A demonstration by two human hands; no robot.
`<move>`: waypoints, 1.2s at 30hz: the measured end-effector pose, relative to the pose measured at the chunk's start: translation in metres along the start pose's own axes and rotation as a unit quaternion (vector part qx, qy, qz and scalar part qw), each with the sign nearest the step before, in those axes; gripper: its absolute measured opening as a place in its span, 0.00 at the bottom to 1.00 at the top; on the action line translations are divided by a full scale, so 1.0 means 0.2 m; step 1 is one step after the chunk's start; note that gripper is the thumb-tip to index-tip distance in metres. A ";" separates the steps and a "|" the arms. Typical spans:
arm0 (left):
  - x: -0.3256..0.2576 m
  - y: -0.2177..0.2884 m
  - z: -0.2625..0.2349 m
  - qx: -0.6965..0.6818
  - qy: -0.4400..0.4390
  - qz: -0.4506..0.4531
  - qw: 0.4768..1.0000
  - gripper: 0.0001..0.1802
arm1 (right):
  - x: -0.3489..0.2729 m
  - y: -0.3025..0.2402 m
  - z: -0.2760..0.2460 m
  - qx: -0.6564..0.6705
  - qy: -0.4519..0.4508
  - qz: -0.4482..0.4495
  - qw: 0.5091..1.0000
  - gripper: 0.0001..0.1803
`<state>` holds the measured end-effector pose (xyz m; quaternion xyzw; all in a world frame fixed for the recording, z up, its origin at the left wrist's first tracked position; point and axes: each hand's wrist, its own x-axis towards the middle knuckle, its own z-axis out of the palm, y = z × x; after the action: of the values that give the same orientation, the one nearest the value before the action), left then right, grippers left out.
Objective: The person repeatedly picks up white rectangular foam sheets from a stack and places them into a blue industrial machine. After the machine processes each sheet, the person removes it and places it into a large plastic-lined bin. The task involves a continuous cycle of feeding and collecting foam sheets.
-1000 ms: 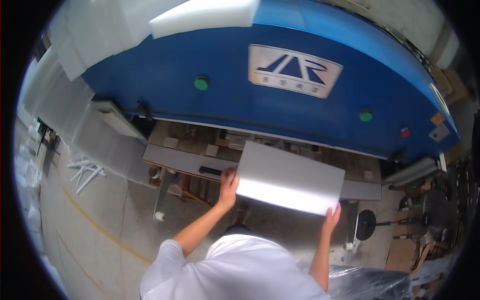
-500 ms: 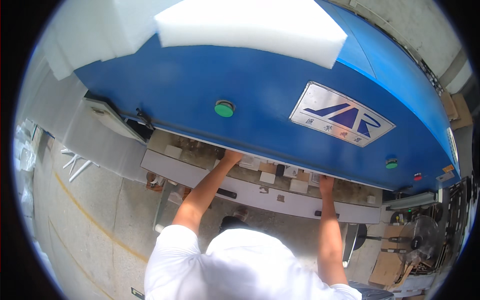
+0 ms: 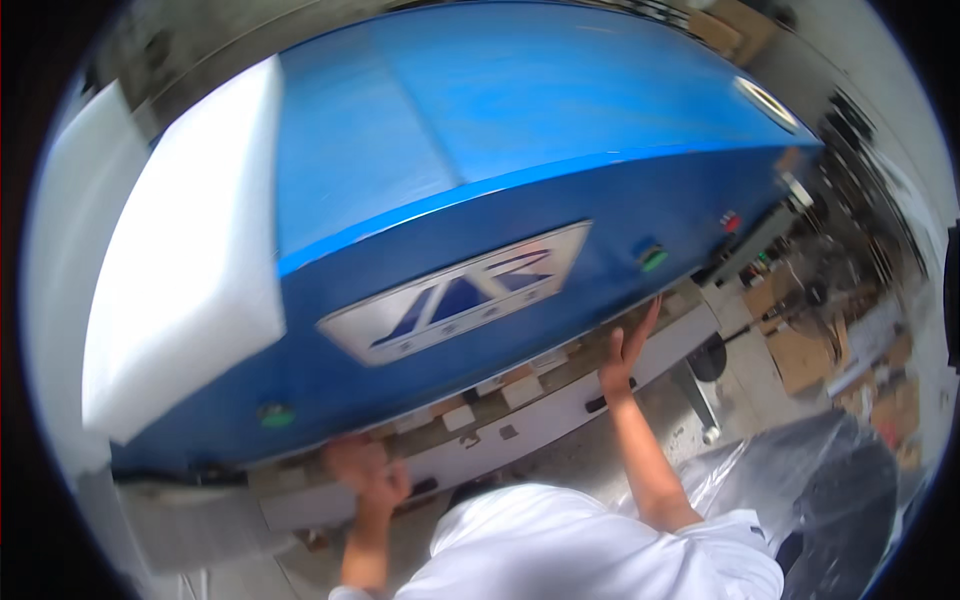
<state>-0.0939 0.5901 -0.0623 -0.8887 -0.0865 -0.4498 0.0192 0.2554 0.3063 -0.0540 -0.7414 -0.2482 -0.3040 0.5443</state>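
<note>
Your left hand (image 3: 365, 475) was blurred at the slot under the blue machine (image 3: 500, 200), so I could not tell how its fingers stood. Your right hand (image 3: 625, 350) reached into the same slot, fingers spread, tips hidden beneath the housing. No sheet showed.

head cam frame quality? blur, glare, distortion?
Head view: heavy fisheye bends the blue machine hood toward the dark rim; left hand smeared by motion blur, right hand sharper; white foam slab nearly blown out; soft sheen on the hood top.
</note>
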 end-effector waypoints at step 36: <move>1.47 0.56 -0.70 0.223 0.038 0.126 0.966 0.36 | -0.86 -0.08 -1.45 -0.053 -0.209 0.319 0.923 0.32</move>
<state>-0.0159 0.5051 0.2627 -0.8480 -0.0712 -0.4466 0.2761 0.0732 0.0261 -0.1023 -0.8559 -0.0899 0.0348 0.5080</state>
